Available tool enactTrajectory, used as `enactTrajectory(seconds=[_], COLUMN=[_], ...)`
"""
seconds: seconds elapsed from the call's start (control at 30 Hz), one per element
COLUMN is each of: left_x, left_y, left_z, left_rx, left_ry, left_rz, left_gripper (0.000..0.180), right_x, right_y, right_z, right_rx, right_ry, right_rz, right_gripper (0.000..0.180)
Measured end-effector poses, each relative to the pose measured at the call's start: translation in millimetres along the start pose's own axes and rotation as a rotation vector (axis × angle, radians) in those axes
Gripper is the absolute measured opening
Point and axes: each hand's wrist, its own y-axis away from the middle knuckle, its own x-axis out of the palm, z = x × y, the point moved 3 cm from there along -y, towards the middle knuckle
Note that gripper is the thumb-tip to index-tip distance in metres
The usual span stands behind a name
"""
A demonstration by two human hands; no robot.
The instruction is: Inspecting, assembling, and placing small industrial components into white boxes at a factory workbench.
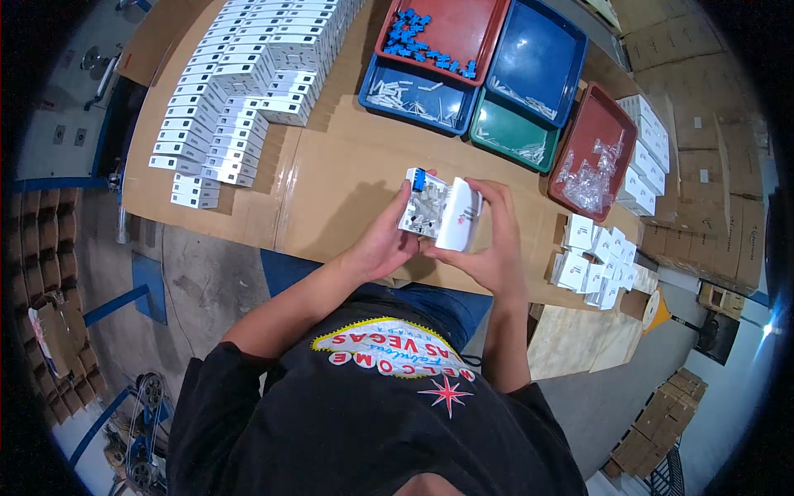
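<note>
Close above the cardboard-covered table, my left hand (383, 246) is closed on an open white plastic casing (411, 217). A blue piece (419, 179) sits at its upper corner, and clear or greyish parts fill the inside. My right hand (499, 256) grips a smooth white cover (460, 217) between thumb and fingers. The cover stands tilted along the casing's right side; whether the two are joined there I cannot tell. Some fingertips of both hands are hidden behind these pieces.
Stacked white boxes (240, 70) cover the table's far left. Beyond my hands are a red tray (463, 29) with blue pieces, blue trays (538, 50) and a green tray (504, 120) with small white parts. Right are a red tray (571, 140) with clear parts and loose white covers (576, 231).
</note>
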Motion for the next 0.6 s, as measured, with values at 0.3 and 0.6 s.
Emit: enactTrajectory(seconds=[0.3,0.6], left_x=[-5,-3], left_y=[0,0], left_z=[12,11], left_rx=[-0.002,-0.011], left_ry=[-0.121,-0.172], left_rz=[-0.065,-0.029], left_gripper=[0.073,0.072], right_x=[24,28], right_y=[-8,-10], right_z=[-2,-5], right_rx=[-0.031,-0.012], right_ry=[0.013,-0.018], right_rz=[0.077,0.075], right_gripper=[0.1,0.098])
